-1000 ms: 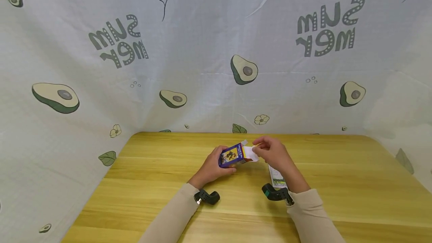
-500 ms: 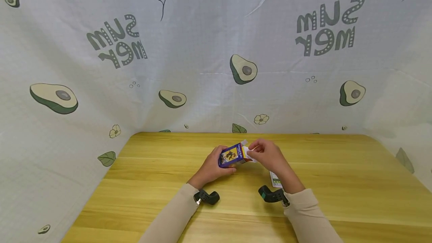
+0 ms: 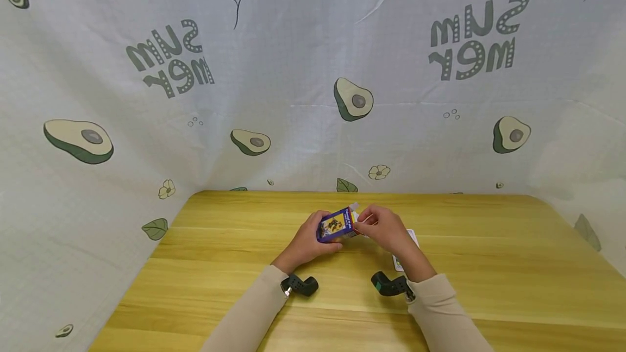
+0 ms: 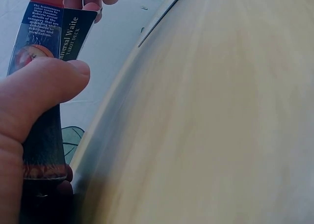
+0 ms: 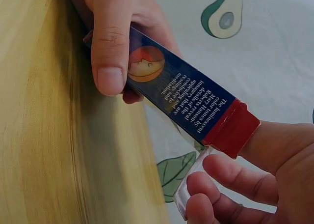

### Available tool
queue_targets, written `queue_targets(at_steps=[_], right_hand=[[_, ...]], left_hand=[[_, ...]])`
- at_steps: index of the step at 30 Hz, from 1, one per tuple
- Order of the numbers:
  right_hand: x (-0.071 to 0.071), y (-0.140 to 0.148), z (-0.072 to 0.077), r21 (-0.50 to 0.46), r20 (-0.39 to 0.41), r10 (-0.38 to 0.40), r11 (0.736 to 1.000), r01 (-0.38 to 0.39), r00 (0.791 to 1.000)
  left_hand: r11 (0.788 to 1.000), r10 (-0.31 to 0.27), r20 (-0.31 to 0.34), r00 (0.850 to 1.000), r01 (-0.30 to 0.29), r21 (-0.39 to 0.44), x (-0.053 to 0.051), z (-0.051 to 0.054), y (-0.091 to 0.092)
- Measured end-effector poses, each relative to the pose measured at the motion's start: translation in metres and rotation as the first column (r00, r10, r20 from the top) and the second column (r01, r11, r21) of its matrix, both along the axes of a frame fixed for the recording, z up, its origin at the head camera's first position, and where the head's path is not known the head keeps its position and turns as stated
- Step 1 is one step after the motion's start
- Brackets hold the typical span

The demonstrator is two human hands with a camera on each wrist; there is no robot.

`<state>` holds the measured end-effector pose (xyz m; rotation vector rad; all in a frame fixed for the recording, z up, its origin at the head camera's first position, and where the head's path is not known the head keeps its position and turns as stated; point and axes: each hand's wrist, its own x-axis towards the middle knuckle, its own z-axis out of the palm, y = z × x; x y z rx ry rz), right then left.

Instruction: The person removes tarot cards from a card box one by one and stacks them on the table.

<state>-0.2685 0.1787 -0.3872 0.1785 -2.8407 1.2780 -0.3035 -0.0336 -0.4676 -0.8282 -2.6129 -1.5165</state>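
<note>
My left hand grips a dark blue tarot deck box, its thumb along one printed side. The box's open end points right. My right hand is at that end, its curled fingers pinching the pale lid flap. A red side flap sticks out beside it. In the left wrist view the fingertips of the right hand show behind the top of the box. What lies inside the box is hidden. A flat white printed card or booklet lies partly under the right forearm.
The wooden table carries all of this. A pale cloth with avocado prints hangs behind the table's far edge. Each wrist wears a black camera mount, one by the left cuff and one by the right cuff.
My right hand has moved left and slightly down toward the box, and less of the white lid flap shows. More of the card's upper end is uncovered. The left hand has stayed still.
</note>
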Motion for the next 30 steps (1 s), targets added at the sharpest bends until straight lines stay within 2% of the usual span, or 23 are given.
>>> queue_targets(at_steps=[17,30], right_hand=[[-0.0005,-0.0027,-0.0043,-0.009,0.026,-0.034,0.999,0.034,0.999],[-0.0001,0.0009,-0.0033,0.004,0.034,-0.019,1.000,0.019,0.999]], left_hand=[[0.999,0.012,-0.018,1.000,-0.013,-0.032,0.0020,0.0043,0.0002],[1.000,0.006,-0.017,1.000,-0.007,-0.028,0.0016,0.0025,-0.0002]])
